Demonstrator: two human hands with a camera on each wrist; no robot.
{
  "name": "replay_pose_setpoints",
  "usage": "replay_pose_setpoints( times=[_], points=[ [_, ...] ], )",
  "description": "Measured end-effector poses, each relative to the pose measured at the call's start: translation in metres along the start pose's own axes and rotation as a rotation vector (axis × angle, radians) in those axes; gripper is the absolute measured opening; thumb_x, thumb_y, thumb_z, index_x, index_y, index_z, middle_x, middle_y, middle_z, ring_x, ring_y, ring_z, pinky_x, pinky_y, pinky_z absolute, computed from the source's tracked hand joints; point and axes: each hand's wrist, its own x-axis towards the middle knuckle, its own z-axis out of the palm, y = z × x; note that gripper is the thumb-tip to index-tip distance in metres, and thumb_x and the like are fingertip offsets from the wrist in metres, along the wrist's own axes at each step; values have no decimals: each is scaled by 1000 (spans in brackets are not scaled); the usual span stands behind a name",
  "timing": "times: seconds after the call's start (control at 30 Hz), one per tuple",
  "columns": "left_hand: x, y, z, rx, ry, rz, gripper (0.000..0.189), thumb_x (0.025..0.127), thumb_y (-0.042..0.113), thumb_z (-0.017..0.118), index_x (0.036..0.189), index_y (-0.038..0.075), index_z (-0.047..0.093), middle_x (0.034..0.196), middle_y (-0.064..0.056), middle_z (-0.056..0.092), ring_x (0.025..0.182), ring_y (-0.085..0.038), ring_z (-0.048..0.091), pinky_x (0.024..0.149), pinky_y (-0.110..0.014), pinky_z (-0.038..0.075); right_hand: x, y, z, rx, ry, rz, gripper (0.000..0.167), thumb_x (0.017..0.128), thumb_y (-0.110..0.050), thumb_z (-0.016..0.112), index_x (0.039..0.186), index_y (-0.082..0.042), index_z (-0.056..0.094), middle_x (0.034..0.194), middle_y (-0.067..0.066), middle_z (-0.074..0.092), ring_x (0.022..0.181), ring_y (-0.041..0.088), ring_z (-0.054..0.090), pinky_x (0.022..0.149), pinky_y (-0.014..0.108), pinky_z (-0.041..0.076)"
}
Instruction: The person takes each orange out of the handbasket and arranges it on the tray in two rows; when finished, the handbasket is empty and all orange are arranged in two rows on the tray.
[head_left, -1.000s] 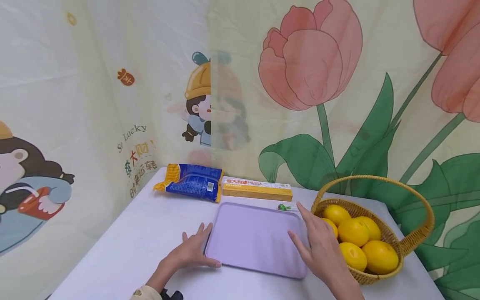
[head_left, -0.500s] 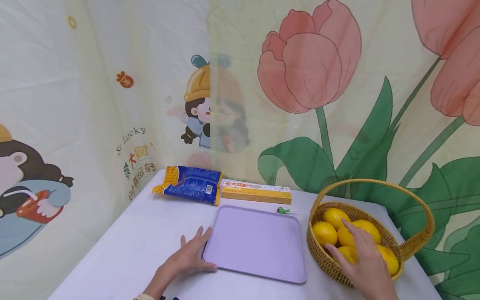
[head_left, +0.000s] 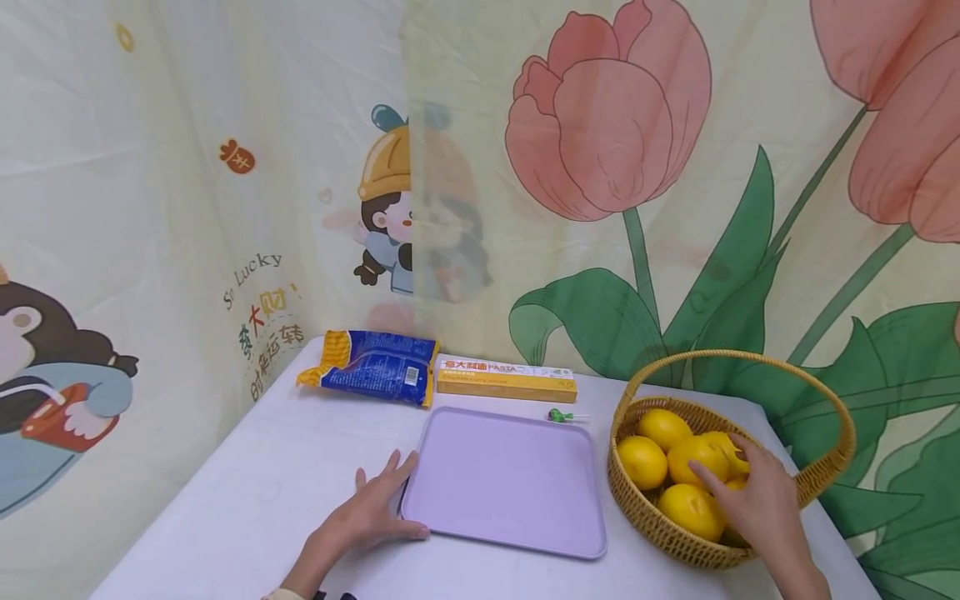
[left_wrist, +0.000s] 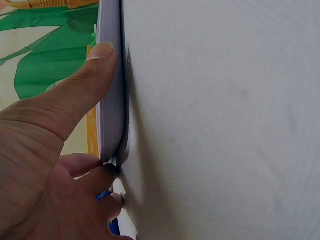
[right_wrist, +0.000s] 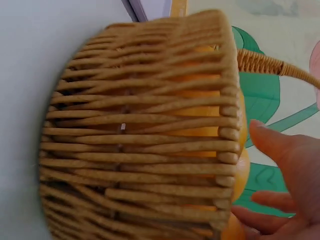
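Note:
A flat lilac tray [head_left: 510,483] lies on the white-covered table. My left hand [head_left: 375,504] rests at its front left corner, fingers and thumb spread; the left wrist view shows the thumb along the tray's edge [left_wrist: 111,110]. To the right stands a wicker basket [head_left: 637,518] with a tall arched handle, filled with several round yellow-orange fruits [head_left: 690,511] that look like oranges. Over the basket's right side my right hand [head_left: 761,504] reaches in, thumb and fingers parted around a fruit and partly hiding it. In the right wrist view the hand [right_wrist: 295,180] is just beyond the rim.
Behind the tray lie a blue and yellow packet [head_left: 375,368] and a long yellow and white pasta box [head_left: 506,380]. A small green-wrapped lollipop [head_left: 560,415] lies by the tray's back right corner. Printed curtains [head_left: 465,208] close off the back and left.
My right hand has moved right from over the tray to the basket and down among the fruits. The left hand has stayed at the tray's corner.

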Motion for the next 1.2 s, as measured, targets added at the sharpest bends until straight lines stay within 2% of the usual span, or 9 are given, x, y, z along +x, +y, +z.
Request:
replay_pose_setpoints(
  times=[0.1,0.2,0.3,0.47,0.8,0.97,1.1,1.2],
  points=[
    [-1,-1,0,-9,0,3,115,76,33,99,164,-5,36,170,-38,23,159,-56,18,123,-79,-8,12,1,-3,-4,-128,56,96,102,-53,72,153,21,38,145,47,48,130,61,49,110,77,42],
    [-1,-1,1,-15,-3,7,115,77,33,99,164,-5,36,170,-37,24,160,-56,18,123,-79,-8,20,3,-4,-18,-223,95,104,102,-62,66,153,23,34,151,47,41,135,63,44,113,77,39],
    [-1,-1,1,-13,-4,7,114,77,34,99,164,-5,36,170,-37,24,160,-55,18,123,-79,-8,24,4,-4,-37,-273,115,109,100,-67,66,153,23,35,152,47,40,134,64,44,111,78,39],
    [0,-1,2,-10,-9,-5,114,77,34,99,165,-3,36,171,-35,25,161,-54,17,124,-79,-7,26,4,-3,-39,-304,132,113,92,-66,77,153,21,37,150,47,42,129,61,47,108,77,43],
    [1,0,1,-3,-9,-15,114,78,35,99,165,-2,36,172,-34,24,161,-53,17,124,-78,-7,26,7,0,-16,-247,116,111,92,-62,80,153,20,37,152,47,39,134,65,42,112,79,36],
    [1,-2,1,-2,-10,-1,114,78,35,98,165,-3,36,171,-35,25,161,-53,17,124,-79,-6,23,4,-3,25,-167,87,101,96,-54,80,154,18,39,155,47,38,134,63,45,110,77,42],
    [1,-3,1,9,-5,4,114,78,35,99,165,-4,36,171,-35,26,161,-53,18,123,-80,-5,18,-4,-11,44,-90,15,93,97,-47,81,153,16,42,152,46,42,128,61,50,101,76,48],
    [1,-3,1,14,-4,7,114,78,35,99,164,-4,36,171,-35,27,161,-53,18,123,-80,-5,11,-14,-19,57,-15,-30,89,94,-43,85,151,14,48,147,44,51,119,58,57,94,69,56]
  ],
)
